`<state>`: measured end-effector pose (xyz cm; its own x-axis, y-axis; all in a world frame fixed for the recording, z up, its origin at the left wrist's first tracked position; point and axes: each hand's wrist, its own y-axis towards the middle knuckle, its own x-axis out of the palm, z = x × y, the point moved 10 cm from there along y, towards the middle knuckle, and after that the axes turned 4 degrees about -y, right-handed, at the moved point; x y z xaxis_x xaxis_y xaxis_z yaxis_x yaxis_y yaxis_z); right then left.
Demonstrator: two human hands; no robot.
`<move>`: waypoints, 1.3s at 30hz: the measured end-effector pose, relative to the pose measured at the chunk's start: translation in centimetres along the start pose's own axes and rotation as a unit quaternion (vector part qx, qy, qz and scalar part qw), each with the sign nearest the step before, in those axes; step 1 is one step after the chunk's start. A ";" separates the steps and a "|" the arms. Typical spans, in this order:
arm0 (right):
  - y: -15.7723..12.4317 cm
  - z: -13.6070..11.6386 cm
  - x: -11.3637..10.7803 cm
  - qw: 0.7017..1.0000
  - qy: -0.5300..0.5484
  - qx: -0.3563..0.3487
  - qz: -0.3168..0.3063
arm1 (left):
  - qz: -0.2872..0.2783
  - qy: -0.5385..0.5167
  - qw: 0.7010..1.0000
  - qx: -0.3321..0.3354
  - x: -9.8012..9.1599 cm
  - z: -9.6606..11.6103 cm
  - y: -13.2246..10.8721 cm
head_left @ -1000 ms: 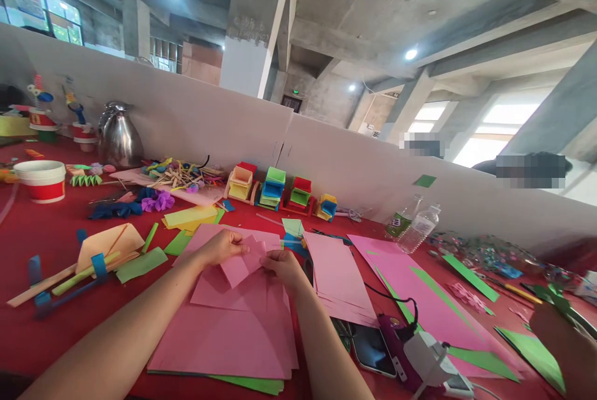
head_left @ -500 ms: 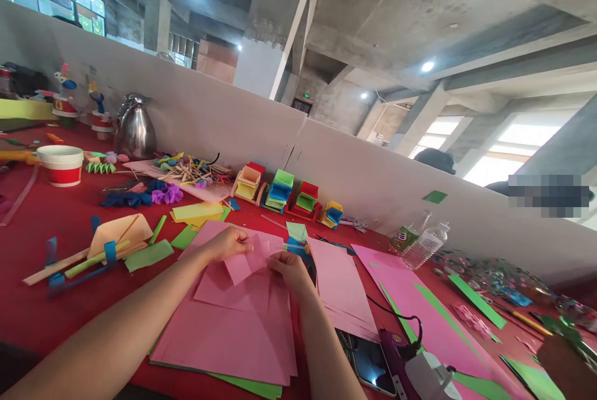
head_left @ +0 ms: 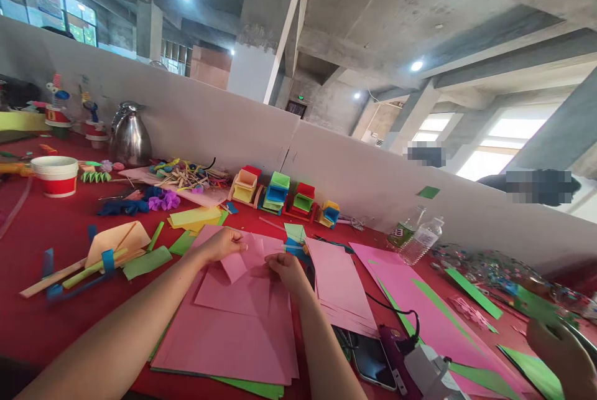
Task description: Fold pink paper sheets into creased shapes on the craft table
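Note:
Between my two hands is a folded piece of pink paper, creased and raised above the stack. My left hand pinches its upper left part. My right hand is closed at its right edge, with thumb and fingertips pressed together. Beneath lies a smaller pink sheet on top of larger pink sheets, with green paper showing under their front edge. Just right of my right hand is a pile of pink sheets.
Small coloured paper boxes line the white partition. Left are a steel jug, a paper cup and sticks with paper. Right are a phone, a charger, bottles and another person's hand with green paper.
My hands keep their hold, and the folded pink paper's flaps have shifted slightly. At far right, another person's hand has come further into view with green paper. The view has shifted a little.

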<state>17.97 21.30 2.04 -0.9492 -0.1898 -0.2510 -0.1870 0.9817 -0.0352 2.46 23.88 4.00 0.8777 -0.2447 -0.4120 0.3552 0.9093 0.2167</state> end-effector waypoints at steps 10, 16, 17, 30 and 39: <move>0.1 -0.7 -0.1 0.999 -0.026 -0.028 0.022 | -0.014 -0.005 1.000 0.006 0.3 0.7 -0.2; 0.3 -0.7 0.0 0.997 -0.055 -0.045 0.014 | -0.012 -0.001 1.000 0.017 0.3 0.7 -0.1; 0.4 -0.7 0.0 0.997 -0.061 -0.049 0.013 | -0.014 -0.001 1.000 0.015 0.3 0.6 -0.1; -1.1 -2.7 1.3 0.995 -0.076 -0.058 0.001 | -0.052 0.007 0.998 0.016 2.4 2.2 -0.8; -0.9 -3.1 0.9 0.993 -0.085 -0.082 0.029 | -0.071 -0.009 0.997 0.020 2.8 3.0 -1.2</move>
<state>16.53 20.20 4.87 -0.9055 -0.1134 -0.4088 -0.1846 0.9729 0.1390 5.46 21.14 5.24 0.8232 -0.3766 -0.4249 0.4885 0.8512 0.1920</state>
